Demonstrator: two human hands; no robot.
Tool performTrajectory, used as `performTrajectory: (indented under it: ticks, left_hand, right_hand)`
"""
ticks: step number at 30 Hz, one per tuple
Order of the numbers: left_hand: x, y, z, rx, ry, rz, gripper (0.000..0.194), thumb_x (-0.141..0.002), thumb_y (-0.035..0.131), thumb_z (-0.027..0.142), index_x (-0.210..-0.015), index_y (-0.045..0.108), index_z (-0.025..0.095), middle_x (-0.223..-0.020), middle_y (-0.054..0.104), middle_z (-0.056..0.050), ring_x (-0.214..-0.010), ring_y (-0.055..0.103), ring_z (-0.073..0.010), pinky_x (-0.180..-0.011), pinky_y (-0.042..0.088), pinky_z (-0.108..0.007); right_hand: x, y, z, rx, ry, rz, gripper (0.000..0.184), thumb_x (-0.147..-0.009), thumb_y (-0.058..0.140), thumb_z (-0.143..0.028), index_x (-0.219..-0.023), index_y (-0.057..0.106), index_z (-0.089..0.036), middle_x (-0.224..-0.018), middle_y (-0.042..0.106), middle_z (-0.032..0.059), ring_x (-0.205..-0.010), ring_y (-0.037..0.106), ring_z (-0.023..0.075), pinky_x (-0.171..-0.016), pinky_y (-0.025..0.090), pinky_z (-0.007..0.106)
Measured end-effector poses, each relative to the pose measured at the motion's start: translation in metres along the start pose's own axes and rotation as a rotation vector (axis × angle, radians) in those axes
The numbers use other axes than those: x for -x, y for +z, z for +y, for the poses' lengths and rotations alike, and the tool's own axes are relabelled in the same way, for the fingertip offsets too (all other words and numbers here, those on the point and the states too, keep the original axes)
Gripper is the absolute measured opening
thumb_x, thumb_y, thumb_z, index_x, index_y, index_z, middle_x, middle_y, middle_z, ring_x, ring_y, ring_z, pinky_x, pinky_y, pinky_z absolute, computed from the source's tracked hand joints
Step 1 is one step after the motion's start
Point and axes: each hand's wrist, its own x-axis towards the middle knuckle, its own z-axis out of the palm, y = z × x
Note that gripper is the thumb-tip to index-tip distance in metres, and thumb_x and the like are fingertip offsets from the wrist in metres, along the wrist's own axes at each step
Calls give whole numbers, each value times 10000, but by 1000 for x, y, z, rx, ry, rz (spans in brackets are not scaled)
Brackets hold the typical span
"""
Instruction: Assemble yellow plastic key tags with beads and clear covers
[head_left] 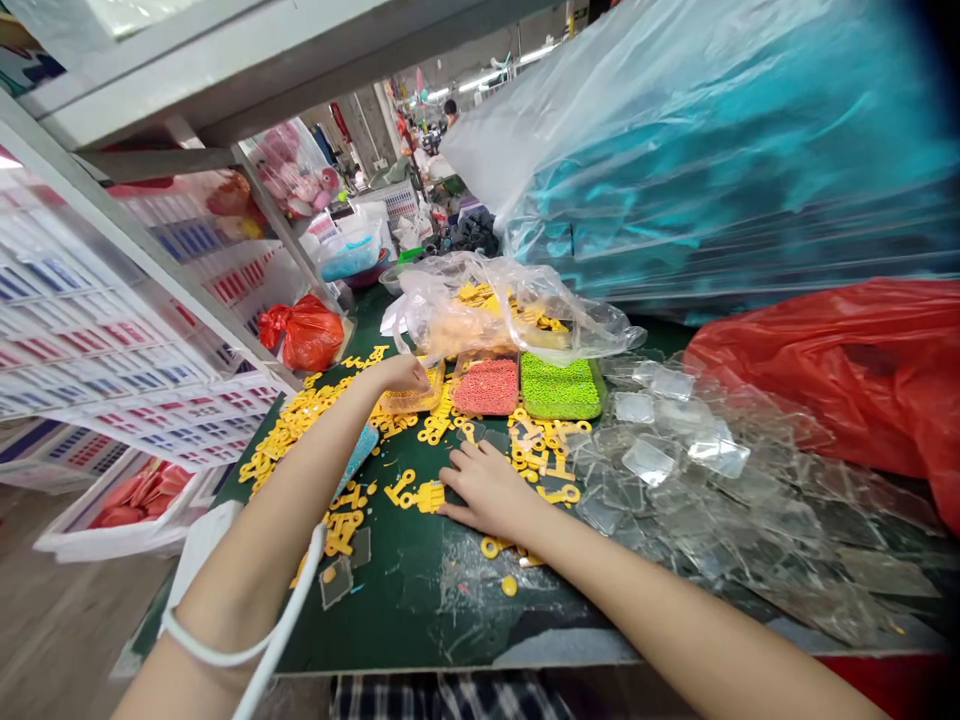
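Observation:
My left hand (405, 374) is bent down over a clear tray (411, 400) of small yellow pieces. Its fingers are curled, and whatever lies between them is hidden. On the green table, my right hand (491, 488) rests low with its thumb and index finger at the right end of a flat yellow plastic piece (430, 496), holding it there. The other fingers lie stretched forward, near clear plastic squares. Just beyond it stand trays of pink beads (486, 386) and green beads (561, 384).
Loose yellow plastic parts (292, 430) are heaped left. Many clear plastic squares (675, 500) cover the right side, beside a red plastic bag (840, 360). Behind the trays sits a clear bag (517, 310) with yellow parts. A white cable (289, 620) loops by my left forearm.

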Motion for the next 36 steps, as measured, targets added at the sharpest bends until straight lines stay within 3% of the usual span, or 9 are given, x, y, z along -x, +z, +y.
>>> performTrajectory:
  ticks: [4,9,13,18,25,28,30,32,36]
  left_hand:
    - [7,-12,-2,-9,-29,-64,197,-628,655,365,-621,676,170,-587,630,-6,-575,527,-145,-542,346,-226]
    - [10,-20,-7,-16,-50,-117,231,-633,664,371,-729,718,169,-733,711,-31,-654,584,-165,-579,389,-224]
    - [8,-11,-6,-45,-65,-162,137,-598,650,291,-651,700,175,-644,678,2,-614,552,-149,-565,374,-221]
    - [8,0,3,-82,-56,-133,135,-632,597,254,-528,632,176,-528,581,33,-553,473,-133,-546,331,-241]
    - [24,-16,15,-98,-76,62,245,-724,640,372,-740,721,141,-726,692,-59,-689,580,-192,-612,378,-260]
    - [47,-16,31,-52,-59,234,346,-822,575,435,-891,726,132,-883,710,-86,-797,606,-214,-694,416,-278]
    - [70,-7,46,51,10,432,329,-853,565,429,-904,719,143,-945,702,-77,-854,609,-213,-769,436,-289]
    - [94,9,61,133,41,558,283,-876,553,393,-882,710,158,-936,687,-60,-857,607,-203,-799,447,-300]
    - [137,47,73,210,48,486,240,-895,551,354,-853,702,172,-870,652,-47,-832,615,-194,-764,457,-300]
  right_hand:
    - [0,3,1,-1,-2,10,314,-852,666,-451,-946,663,-151,-940,635,99,-973,539,259,-796,378,357]
    - [0,6,2,-2,-5,22,313,-851,668,-452,-938,663,-151,-946,633,100,-974,538,258,-797,370,354]
    - [1,7,3,-3,-5,25,312,-856,662,-454,-953,660,-157,-941,630,93,-965,534,254,-802,361,357]
    - [1,8,4,-4,-13,38,308,-836,688,-445,-942,658,-157,-915,628,87,-947,529,251,-778,353,344]
    - [1,10,5,-7,-17,48,303,-839,685,-443,-937,663,-157,-917,631,87,-940,530,249,-770,352,341]
    - [1,11,5,-16,-14,57,303,-840,683,-442,-937,666,-156,-921,630,87,-937,526,247,-776,349,343]
    - [1,12,5,-35,-10,66,298,-841,685,-438,-936,672,-155,-916,629,84,-933,523,242,-781,346,343]
    - [1,12,5,-66,9,64,306,-834,692,-444,-945,686,-159,-910,631,80,-933,521,242,-783,343,345]
    - [1,14,6,-127,78,55,318,-808,712,-471,-953,726,-189,-904,636,73,-953,517,254,-784,338,351]
